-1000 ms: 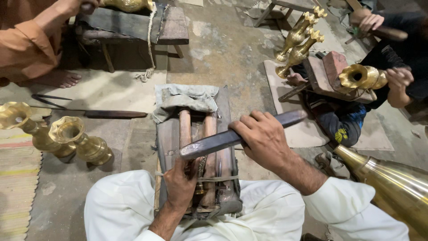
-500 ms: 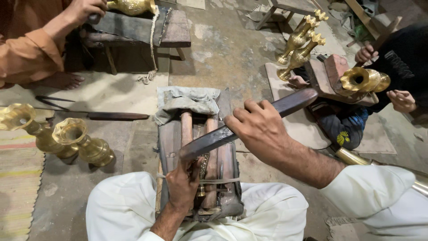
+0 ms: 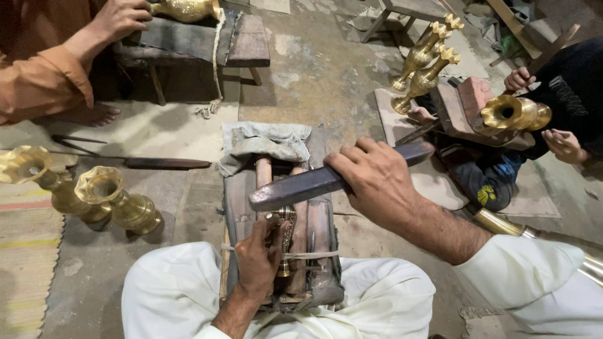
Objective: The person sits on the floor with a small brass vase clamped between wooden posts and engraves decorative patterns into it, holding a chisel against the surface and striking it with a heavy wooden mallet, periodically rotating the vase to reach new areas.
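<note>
Since the earlier frame the right hand (image 3: 377, 179) has drawn the long dark file (image 3: 326, 182) back and lower, its tip now just above the small brass piece (image 3: 286, 235). Beneath the file lies the wooden block (image 3: 317, 251), resting across the person's lap with a grey cloth (image 3: 267, 143) at its far end. Right fingers are wrapped tight round the file's handle end. Left hand (image 3: 259, 260) pinches the brass piece against the block.

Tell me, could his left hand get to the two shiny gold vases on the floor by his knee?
Probably not right now. The left hand is pinning a small brass piece on the wooden block. The gold vases stand off to that side with open floor between, so letting go would free the way.
</note>
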`<state>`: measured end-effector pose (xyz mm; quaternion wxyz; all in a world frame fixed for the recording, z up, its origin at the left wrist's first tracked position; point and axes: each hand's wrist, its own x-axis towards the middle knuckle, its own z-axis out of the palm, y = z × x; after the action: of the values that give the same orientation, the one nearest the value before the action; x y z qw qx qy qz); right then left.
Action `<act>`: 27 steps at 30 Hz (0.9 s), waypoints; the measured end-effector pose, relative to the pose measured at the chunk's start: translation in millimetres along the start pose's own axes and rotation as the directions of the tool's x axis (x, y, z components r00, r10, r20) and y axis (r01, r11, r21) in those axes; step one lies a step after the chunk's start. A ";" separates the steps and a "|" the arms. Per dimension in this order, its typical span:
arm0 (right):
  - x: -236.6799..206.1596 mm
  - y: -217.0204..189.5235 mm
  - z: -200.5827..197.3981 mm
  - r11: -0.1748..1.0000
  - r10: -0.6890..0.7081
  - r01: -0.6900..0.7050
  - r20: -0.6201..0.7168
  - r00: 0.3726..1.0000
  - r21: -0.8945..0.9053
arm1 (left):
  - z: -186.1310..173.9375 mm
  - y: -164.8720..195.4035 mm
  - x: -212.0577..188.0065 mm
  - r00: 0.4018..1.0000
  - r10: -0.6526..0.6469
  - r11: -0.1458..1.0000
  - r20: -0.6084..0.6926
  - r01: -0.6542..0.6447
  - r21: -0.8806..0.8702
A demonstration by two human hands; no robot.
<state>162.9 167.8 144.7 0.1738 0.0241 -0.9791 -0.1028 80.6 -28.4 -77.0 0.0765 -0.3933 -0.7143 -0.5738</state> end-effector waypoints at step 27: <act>-32.0 4.2 5.2 0.994 0.064 -0.062 0.024 0.998 -0.087 | 9.6 -17.0 -10.5 0.997 -0.073 0.994 0.026 0.071 0.080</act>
<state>191.1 175.5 130.1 0.1646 -0.0156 -0.9763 -0.1397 80.0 -25.5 -99.0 0.0609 -0.3723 -0.7512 -0.5417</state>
